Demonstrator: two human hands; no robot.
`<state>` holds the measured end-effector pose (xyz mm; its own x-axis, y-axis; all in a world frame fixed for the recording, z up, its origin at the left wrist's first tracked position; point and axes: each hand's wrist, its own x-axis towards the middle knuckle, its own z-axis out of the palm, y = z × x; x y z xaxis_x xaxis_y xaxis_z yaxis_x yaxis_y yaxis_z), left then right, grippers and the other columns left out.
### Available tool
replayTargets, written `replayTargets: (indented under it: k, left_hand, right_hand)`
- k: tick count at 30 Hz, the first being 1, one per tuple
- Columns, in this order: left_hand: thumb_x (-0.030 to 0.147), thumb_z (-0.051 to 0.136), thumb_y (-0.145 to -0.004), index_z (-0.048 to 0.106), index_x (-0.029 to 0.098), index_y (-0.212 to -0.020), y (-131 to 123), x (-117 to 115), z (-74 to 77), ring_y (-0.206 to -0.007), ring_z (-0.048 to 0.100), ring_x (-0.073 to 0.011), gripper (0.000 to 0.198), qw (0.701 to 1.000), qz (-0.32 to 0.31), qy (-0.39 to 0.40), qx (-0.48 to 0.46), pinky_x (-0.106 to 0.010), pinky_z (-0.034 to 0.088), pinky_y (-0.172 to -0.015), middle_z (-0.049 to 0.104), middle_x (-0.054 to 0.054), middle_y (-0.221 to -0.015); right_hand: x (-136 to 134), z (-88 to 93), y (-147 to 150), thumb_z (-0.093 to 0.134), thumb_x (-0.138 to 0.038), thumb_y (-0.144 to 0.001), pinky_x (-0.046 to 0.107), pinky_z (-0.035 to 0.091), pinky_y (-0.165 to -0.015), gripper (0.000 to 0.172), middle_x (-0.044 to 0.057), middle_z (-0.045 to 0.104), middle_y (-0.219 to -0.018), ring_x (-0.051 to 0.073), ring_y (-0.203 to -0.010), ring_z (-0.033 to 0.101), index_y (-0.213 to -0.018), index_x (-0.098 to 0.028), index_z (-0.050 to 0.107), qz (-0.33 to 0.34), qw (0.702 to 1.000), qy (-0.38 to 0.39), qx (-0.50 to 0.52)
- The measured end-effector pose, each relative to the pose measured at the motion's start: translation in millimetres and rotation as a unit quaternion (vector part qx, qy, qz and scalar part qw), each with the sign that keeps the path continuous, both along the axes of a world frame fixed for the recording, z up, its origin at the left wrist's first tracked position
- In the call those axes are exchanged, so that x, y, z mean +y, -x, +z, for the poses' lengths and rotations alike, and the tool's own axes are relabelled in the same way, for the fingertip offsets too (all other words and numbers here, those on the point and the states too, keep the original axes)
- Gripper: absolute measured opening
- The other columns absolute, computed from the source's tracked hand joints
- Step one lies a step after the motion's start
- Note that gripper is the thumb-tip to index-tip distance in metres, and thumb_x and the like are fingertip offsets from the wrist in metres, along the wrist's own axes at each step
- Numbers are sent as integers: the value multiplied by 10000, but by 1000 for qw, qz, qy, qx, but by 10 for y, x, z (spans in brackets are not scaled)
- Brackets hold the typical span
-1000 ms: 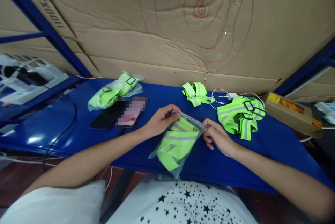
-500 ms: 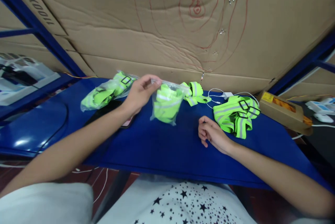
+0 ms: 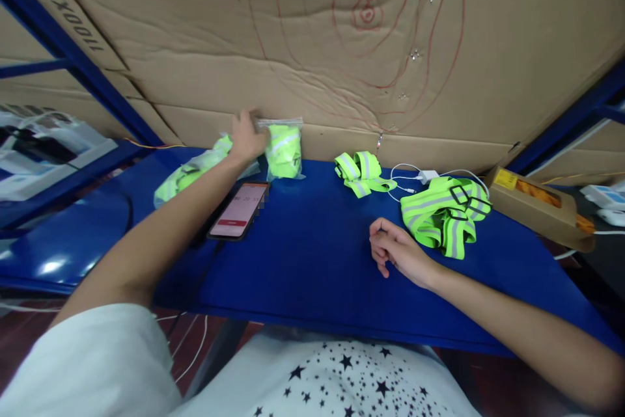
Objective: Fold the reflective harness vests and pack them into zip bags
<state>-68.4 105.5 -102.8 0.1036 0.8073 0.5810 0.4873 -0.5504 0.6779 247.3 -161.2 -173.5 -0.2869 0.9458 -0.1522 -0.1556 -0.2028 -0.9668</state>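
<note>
Head view: the left hand (image 3: 248,137) is blurred at the back of the blue table (image 3: 303,261), right at the top corner of a clear zip bag (image 3: 284,151) with a yellow-green reflective strap inside; whether the bag is gripped or only touched cannot be told; the bag is roughly upright, zip edge up, before the cardboard panel (image 3: 195,46), probably so that the strap sags to the bottom; another bagged strap (image 3: 176,183) is partly hidden by the forearm; a phone (image 3: 237,212) lies nearer the front edge, screen up, likely for easy reading; the right hand (image 3: 393,249) is half open, fingers loosely curled, nothing seen in it, apparently just parked; beside it a buckled strap bundle (image 3: 439,215) is heaped unbagged; a smaller strap bundle (image 3: 361,173) lies farther back, within reach.
</note>
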Motion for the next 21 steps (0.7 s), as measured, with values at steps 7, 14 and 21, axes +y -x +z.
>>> replayTargets:
  k: [7, 14, 21]
  left_hand:
    - [171, 551, -894, 494, 120, -1425, -737, -493, -69, -1376, 423, -363, 536, 927, -151, -149, 308, -515, 307, -1157, 482, -199, -1475]
    - [-71, 497, -744, 239, 222, -1620, -1457, -539, -74, -1562, 203, -356, 959, 794, -274, -156, 520, -558, 263, -1207, 136, -155, -1715]
    - [76, 629, -769, 346, 284, -1577, -1603, -369, -159, -1531, 289, -364, 881, 802, -301, -16, 516, -526, 388, -1150, 307, -139, -1665]
  right_hand:
    - [-5, 8, 7, 679, -360, -886, 197, 436, -380, 226, -98, 437, -603, 84, -474, 461, -883, -221, 500, 11, 1000, -14, -22]
    - [-12, 31, 14, 681, -367, -878, 187, 415, -383, 235, -102, 451, -592, 76, -454, 468, -868, -216, 501, 18, 999, -21, -38]
    - [-2, -12, -3, 661, -376, -900, 213, 462, -389, 226, -99, 473, -583, 86, -450, 466, -878, -219, 500, 38, 997, -35, -50]
